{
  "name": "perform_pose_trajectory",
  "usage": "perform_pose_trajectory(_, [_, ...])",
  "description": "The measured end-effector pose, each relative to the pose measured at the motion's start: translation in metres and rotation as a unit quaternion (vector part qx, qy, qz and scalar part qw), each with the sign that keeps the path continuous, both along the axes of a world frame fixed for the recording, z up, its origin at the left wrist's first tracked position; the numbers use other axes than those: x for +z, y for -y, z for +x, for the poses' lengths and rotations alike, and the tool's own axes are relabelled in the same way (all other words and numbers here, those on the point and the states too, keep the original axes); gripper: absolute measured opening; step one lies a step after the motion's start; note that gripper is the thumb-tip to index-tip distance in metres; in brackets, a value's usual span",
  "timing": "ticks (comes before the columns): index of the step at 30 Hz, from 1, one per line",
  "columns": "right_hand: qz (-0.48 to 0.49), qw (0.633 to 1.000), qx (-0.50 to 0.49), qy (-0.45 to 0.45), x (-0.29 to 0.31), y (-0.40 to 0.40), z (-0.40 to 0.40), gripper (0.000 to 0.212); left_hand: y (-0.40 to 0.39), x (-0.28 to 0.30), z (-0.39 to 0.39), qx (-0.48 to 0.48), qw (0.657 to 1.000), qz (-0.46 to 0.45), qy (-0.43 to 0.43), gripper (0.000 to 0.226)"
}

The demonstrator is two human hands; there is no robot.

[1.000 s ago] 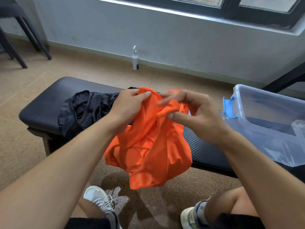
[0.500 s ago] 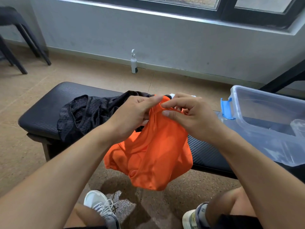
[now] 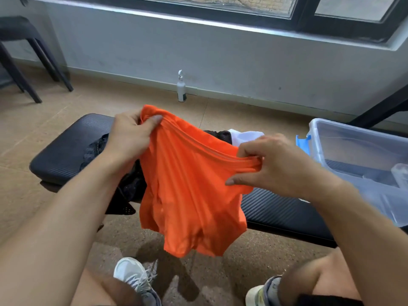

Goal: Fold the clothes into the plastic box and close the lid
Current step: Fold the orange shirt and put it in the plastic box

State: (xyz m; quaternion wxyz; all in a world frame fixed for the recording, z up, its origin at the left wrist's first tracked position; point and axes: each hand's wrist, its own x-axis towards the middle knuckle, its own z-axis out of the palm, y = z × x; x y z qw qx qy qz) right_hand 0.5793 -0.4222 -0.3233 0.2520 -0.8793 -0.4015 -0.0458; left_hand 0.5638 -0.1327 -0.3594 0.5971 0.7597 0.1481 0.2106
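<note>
The orange garment [image 3: 189, 184] is held in the air above the surface [image 3: 66, 149], its top hem stretched between the left hand [image 3: 130, 138] and right hand [image 3: 278, 166], each grip pinched shut on it. It hangs thin, soft and light, probably slippery; the hem corners are best kept hold of. The plastic box [image 3: 362, 160] stands open to the right.

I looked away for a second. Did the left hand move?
Yes. The left hand slid left along the bench, away from the right hand, pulling the orange shorts wide.

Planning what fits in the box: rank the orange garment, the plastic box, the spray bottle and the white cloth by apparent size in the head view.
1. Orange garment, though nearest the camera.
2. Plastic box, cut off by the frame, so unsure.
3. White cloth, mostly hidden.
4. Spray bottle, farthest away.
</note>
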Motion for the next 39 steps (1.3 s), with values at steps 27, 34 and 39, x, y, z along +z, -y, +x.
perform_pose_trajectory(27, [0.172, 0.893, -0.039, -0.414, 0.053, 0.071, 0.007, 0.04, -0.02, 0.02, -0.026, -0.311, 0.936, -0.135, -0.095, 0.016])
perform_pose_trajectory(34, [0.073, 0.933, -0.252, -0.247, 0.003, 0.055, 0.026, 0.012, -0.017, -0.019, -0.007, -0.175, 0.978, -0.012, -0.116, 0.015])
perform_pose_trajectory(39, [0.312, 0.837, -0.209, -0.398, -0.002, 0.041, 0.027, 0.023, -0.018, -0.019, -0.004, -0.135, 0.979, -0.087, -0.126, 0.011])
